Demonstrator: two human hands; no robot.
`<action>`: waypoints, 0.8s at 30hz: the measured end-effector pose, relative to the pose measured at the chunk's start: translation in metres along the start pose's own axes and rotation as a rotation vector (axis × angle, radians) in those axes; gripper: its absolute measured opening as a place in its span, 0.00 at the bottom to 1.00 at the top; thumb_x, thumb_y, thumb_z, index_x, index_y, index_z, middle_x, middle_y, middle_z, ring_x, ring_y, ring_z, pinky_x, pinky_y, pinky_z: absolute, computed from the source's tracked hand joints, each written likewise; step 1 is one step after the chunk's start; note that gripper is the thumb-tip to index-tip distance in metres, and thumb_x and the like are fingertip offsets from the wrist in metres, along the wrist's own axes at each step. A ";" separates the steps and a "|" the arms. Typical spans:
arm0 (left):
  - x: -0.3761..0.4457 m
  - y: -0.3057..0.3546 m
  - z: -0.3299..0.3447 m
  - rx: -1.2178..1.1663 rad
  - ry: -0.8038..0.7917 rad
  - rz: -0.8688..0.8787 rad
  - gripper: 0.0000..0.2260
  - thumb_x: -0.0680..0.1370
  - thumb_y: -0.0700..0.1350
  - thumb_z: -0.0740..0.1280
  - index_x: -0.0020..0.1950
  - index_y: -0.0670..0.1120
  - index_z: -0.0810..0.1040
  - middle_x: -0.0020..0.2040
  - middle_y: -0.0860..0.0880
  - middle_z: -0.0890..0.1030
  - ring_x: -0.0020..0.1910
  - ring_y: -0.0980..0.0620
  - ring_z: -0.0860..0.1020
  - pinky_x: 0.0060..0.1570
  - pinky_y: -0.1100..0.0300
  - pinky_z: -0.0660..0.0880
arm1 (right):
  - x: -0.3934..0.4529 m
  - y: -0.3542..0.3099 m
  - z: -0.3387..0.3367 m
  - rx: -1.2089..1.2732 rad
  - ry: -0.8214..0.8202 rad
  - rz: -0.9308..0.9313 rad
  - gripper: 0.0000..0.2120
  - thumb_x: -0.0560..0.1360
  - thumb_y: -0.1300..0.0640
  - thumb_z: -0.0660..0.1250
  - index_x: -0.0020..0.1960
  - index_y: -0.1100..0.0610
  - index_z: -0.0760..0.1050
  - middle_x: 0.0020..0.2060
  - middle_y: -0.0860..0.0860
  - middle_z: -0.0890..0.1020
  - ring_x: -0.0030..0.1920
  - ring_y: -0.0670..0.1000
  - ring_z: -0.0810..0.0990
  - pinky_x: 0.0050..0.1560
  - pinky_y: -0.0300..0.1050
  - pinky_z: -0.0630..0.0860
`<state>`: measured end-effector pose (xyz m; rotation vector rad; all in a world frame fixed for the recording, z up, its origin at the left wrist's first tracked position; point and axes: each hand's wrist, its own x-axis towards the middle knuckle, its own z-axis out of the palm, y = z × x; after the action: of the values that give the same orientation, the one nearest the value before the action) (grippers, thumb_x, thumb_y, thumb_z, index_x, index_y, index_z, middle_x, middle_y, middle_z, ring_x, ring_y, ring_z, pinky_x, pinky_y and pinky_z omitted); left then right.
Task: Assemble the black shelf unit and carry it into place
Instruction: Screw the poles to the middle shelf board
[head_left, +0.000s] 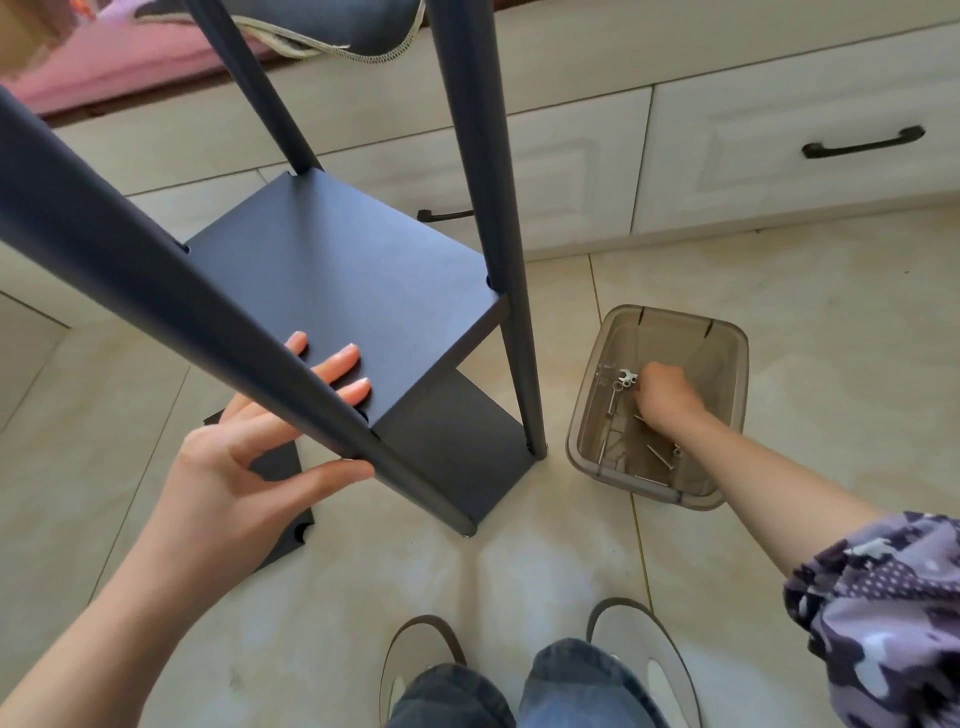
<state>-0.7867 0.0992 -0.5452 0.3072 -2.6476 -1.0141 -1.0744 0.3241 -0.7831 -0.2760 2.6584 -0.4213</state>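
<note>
Over tiled floor, left hand (249, 457) cups shelf post (171, 312); right hand (665, 397) pinches wrench (626, 378).

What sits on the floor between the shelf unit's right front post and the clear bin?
Nothing: in the head view only a narrow strip of bare tile separates the post from the bin, where the right hand reaches among the hardware.

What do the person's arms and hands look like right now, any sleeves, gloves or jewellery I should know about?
Both hands are bare: no gloves, rings or watch visible. The left hand has neat, glossy nails, and its forearm shows no sleeve within the frame. The right hand is also ungloved; its forearm is bare up to a bunched sleeve in a purple, grey and white patchy print with small dots.
</note>
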 end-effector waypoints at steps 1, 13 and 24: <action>0.000 0.000 0.000 0.002 -0.005 0.002 0.21 0.66 0.50 0.73 0.59 0.54 0.81 0.67 0.69 0.75 0.76 0.63 0.64 0.71 0.72 0.60 | 0.000 -0.002 -0.001 0.053 0.016 0.002 0.09 0.80 0.65 0.60 0.56 0.67 0.76 0.53 0.65 0.80 0.53 0.65 0.79 0.48 0.52 0.75; 0.000 -0.006 0.001 -0.048 -0.017 0.013 0.19 0.68 0.51 0.74 0.59 0.60 0.80 0.68 0.70 0.74 0.74 0.67 0.63 0.69 0.76 0.60 | -0.093 -0.046 -0.065 0.897 0.116 -0.182 0.05 0.80 0.58 0.65 0.53 0.55 0.79 0.44 0.52 0.85 0.45 0.50 0.84 0.49 0.44 0.81; 0.001 0.003 0.000 -0.090 -0.031 -0.052 0.20 0.68 0.51 0.76 0.57 0.65 0.79 0.66 0.75 0.72 0.77 0.63 0.61 0.79 0.41 0.49 | -0.152 -0.149 -0.154 1.319 0.142 -0.366 0.10 0.85 0.49 0.52 0.53 0.52 0.68 0.48 0.50 0.86 0.52 0.48 0.84 0.58 0.49 0.78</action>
<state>-0.7879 0.1013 -0.5427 0.3442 -2.6244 -1.1597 -0.9897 0.2618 -0.5421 -0.2809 1.8668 -2.1512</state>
